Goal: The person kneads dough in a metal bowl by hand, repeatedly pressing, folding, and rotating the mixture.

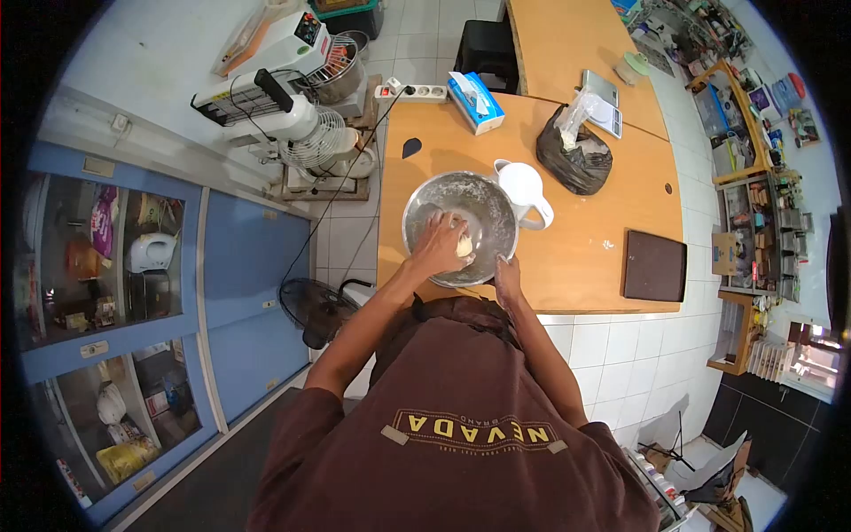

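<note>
Looked like the hand-mixing stage tbh: left hand [441,243] curled round a doughy lump [464,246] inside the metal bowl [489,211], by the table's [572,270] near-left corner, right hand [507,277] gripping its edge. Next squeeze probably needed that bowl steady.

The left forearm [377,321] angles forward and inward, bare, its wrist running on to the left hand [441,244], which is turned back-up with the fingers bent and curled inward; pale residue whitens the thumb side. The right forearm [542,353] also slants inward, at a steeper angle. The right hand [508,277] sits slightly nearer the torso, its fingertips whitened, the other fingers largely hidden. The hands are apart.
</note>
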The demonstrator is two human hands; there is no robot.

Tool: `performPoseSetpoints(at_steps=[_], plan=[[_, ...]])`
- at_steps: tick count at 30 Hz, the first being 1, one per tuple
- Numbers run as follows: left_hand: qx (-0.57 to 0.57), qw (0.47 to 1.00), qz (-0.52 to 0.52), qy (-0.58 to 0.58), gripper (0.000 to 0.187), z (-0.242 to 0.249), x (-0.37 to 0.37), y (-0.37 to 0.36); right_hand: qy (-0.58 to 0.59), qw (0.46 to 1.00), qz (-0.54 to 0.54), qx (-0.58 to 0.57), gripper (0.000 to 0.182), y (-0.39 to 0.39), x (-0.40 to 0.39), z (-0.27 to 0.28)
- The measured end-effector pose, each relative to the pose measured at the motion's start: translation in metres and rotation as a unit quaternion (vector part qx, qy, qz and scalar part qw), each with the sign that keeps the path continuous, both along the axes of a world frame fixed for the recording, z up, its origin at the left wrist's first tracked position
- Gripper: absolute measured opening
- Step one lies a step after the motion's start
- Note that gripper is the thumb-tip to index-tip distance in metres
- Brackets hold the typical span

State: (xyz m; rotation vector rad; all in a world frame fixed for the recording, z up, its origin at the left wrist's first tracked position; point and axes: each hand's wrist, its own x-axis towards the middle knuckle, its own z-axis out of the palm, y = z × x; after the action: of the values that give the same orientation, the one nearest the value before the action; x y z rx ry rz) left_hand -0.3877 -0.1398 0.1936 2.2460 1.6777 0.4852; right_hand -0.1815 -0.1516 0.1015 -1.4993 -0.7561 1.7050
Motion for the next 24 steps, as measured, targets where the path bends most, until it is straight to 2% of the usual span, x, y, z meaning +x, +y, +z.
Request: performPoseSetpoints(at_steps=[3, 6, 9, 12, 15, 17, 19, 22, 24], plan=[[-0.138, 0.984, 0.005, -0.116, 0.065, -0.023, 0.006, -0.002, -0.003, 1.0, -0.008, 0.003, 0.039, -0.002, -0.003, 0.002], [-0.145, 0.979, 0.047, -0.133, 0.071, -0.034, 0.013, -0.009, -0.016, 0.999, 0.009, 0.026, 0.04, -0.001, 0.0, -0.004], [-0.116, 0.987, 0.079, -0.078, 0.073, -0.038, 0.016, -0.009, -0.045, 0.997, 0.027, 0.048, 0.042, -0.001, 0.001, -0.006], [-0.158, 0.983, 0.084, -0.028, 0.074, -0.04, 0.017, 0.001, -0.074, 0.996, 0.036, 0.039, 0.044, 0.001, -0.002, 0.004], [-0.12, 0.988, 0.093, -0.003, 0.068, -0.035, 0.023, 0.012, -0.076, 0.996, 0.039, 0.02, 0.045, 0.002, 0.0, -0.006], [-0.162, 0.979, 0.117, -0.037, 0.065, -0.025, 0.025, 0.02, -0.085, 0.995, 0.043, 0.033, 0.046, 0.002, 0.003, -0.013], [-0.189, 0.971, 0.14, -0.049, 0.063, -0.016, 0.024, 0.029, -0.104, 0.991, 0.048, 0.069, 0.046, 0.002, -0.002, -0.001], [-0.203, 0.964, 0.168, -0.041, 0.06, -0.013, 0.024, 0.037, -0.159, 0.985, 0.046, 0.052, 0.044, 0.004, -0.008, 0.029], [-0.208, 0.961, 0.175, -0.041, 0.06, -0.024, 0.024, 0.038, -0.15, 0.987, 0.051, 0.039, 0.043, 0.008, -0.004, 0.009]])
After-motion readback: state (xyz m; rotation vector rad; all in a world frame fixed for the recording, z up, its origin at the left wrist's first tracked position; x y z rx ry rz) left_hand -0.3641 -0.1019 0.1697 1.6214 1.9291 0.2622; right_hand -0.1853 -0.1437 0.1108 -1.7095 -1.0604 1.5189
